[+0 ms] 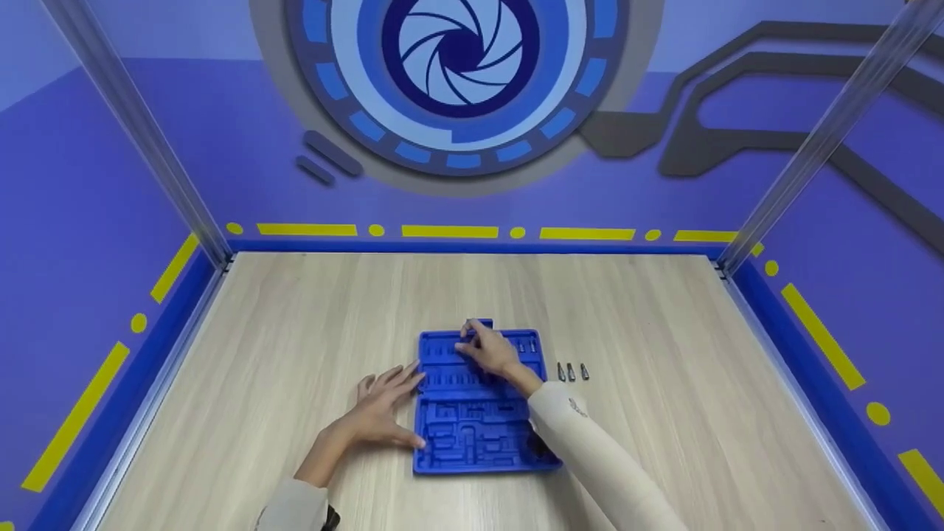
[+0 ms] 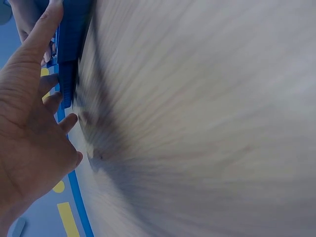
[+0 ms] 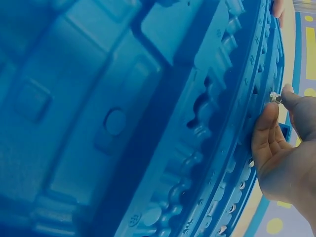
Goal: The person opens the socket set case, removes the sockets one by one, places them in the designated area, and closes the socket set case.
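A blue plastic tool case (image 1: 472, 394) lies unfolded on the table, its moulded slots facing up. At its left edge my left hand (image 1: 380, 413) touches the side with spread fingers, the thumb lower down. Over the upper half, my right hand (image 1: 490, 350) pinches a small metal bit (image 3: 275, 97) between thumb and finger, at the row of slots. Several silvery bits (image 3: 232, 208) sit in that row, closer to the wrist in the right wrist view. The hand hides part of the slots in the head view.
Three loose metal bits (image 1: 571, 372) stand or lie on the wooden table (image 1: 649, 332) right of the case; which, I cannot tell. Blue walls (image 1: 472, 206) with yellow marks close off the back and both sides, with clear posts (image 1: 800, 140) at the corners.
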A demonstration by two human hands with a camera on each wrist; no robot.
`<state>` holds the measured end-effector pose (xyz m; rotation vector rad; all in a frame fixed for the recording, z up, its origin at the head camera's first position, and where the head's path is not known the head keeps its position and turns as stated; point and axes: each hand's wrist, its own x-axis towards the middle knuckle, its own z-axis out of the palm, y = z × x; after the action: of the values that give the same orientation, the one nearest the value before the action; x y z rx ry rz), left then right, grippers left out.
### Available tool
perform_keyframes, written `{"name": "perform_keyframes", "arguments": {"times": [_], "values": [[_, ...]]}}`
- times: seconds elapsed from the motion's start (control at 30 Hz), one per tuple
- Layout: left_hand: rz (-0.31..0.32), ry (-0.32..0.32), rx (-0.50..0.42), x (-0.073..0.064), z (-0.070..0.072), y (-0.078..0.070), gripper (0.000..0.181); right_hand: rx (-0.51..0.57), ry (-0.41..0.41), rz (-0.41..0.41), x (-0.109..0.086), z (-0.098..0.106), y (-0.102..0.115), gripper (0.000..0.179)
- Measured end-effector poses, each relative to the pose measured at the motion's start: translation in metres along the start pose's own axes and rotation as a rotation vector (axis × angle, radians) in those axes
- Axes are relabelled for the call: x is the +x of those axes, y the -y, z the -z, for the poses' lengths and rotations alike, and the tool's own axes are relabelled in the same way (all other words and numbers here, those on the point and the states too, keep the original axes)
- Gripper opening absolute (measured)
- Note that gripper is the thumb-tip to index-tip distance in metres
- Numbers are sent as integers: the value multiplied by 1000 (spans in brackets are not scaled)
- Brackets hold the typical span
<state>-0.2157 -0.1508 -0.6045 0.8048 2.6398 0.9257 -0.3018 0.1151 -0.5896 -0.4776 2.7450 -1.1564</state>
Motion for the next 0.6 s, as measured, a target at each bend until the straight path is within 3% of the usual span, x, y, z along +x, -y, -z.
{"name": "perform_keyframes", "arguments": {"times": [0.27,0.6], "values": [[-1,1,4,1,1,0,120,163,-73,-32,-1,-5,-1,15],[2,11,3,1,1,-1,121,84,-164,13,-4,-8,-1,10]]}}
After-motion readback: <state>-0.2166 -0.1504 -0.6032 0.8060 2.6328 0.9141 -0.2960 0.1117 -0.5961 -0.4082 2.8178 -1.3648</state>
